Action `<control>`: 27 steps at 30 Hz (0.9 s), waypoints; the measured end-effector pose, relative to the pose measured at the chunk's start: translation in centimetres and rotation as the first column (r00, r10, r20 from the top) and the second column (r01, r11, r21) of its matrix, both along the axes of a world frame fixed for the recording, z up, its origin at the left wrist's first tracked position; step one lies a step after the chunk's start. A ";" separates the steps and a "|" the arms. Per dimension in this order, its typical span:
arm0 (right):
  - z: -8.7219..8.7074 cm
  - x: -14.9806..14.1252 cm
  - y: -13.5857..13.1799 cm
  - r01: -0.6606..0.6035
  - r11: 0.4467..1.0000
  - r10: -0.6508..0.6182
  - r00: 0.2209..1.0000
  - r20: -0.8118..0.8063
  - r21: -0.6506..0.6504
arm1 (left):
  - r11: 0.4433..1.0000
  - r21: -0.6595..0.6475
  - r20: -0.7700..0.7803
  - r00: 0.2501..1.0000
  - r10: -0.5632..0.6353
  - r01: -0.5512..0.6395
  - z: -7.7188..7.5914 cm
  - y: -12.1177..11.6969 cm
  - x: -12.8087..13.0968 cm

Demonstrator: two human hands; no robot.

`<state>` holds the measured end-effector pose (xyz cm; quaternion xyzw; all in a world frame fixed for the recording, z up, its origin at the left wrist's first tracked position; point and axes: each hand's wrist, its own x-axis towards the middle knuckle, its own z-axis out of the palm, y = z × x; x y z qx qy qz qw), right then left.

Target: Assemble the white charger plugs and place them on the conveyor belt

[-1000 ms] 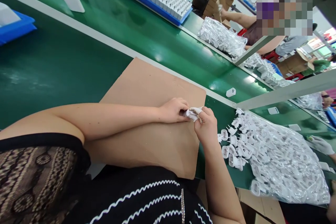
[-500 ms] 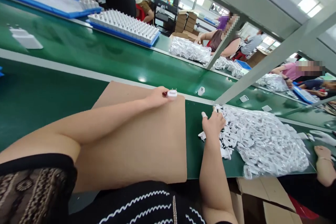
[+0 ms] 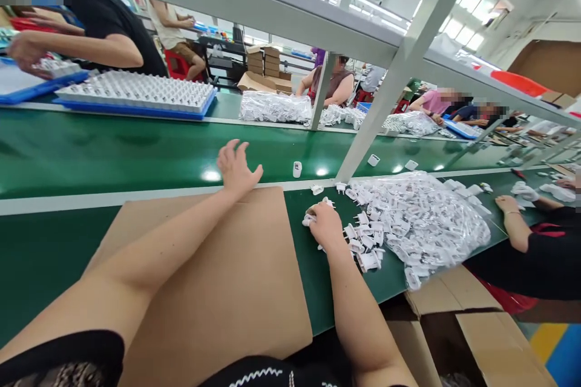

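Right hand (image 3: 325,225) lowered to the green counter (image 3: 40,266), with bent fingers curled over a white plug piece (image 3: 309,219) just off the right edge of the cardboard sheet (image 3: 213,290). Impossible to tell whether gripped or only touched, with the fingertips partly hidden.

At ten o'clock from there, left hand (image 3: 236,168), released, with fingers spread wide above the green lane (image 3: 91,151), near the far edge of the cardboard sheet. Unclear whether touching the lane.

At three o'clock from the left hand, a lone white charger body (image 3: 297,169) on the lane.

At twelve o'clock from the right hand, near it, a loose white piece (image 3: 316,190). At four o'clock, a scattered heap of plug pieces (image 3: 365,239), some with pins showing. At three o'clock, beyond the heap, a clear plastic bag (image 3: 436,217) full of similar white pieces.

At one and two o'clock from the right hand, on the lane, a white block (image 3: 373,160) and another white block (image 3: 411,165), well apart from it.

At ten o'clock from the left hand, across the lane, a blue tray (image 3: 181,113) packed with white units in rows. Past the bag, towards three o'clock, a co-worker's white-gloved hand (image 3: 525,191).
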<state>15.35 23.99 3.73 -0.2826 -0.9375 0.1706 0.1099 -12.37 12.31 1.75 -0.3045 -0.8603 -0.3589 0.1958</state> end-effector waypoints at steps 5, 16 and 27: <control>-0.8 -0.6 -1.0 -0.209 0.953 0.117 0.921 -0.371 -0.219 | 0.800 -0.279 0.183 0.847 -0.498 0.531 0.5 6.1 -0.1; 0.6 -1.3 -1.1 -0.416 0.228 -0.326 0.819 -0.472 -0.880 | 0.794 -0.292 0.249 0.844 -0.476 0.534 2.1 5.0 0.5; 1.5 -1.3 -3.1 -0.373 0.297 -0.192 0.878 -0.438 -0.879 | 0.785 0.077 0.429 0.691 -0.582 0.614 1.0 -11.0 13.0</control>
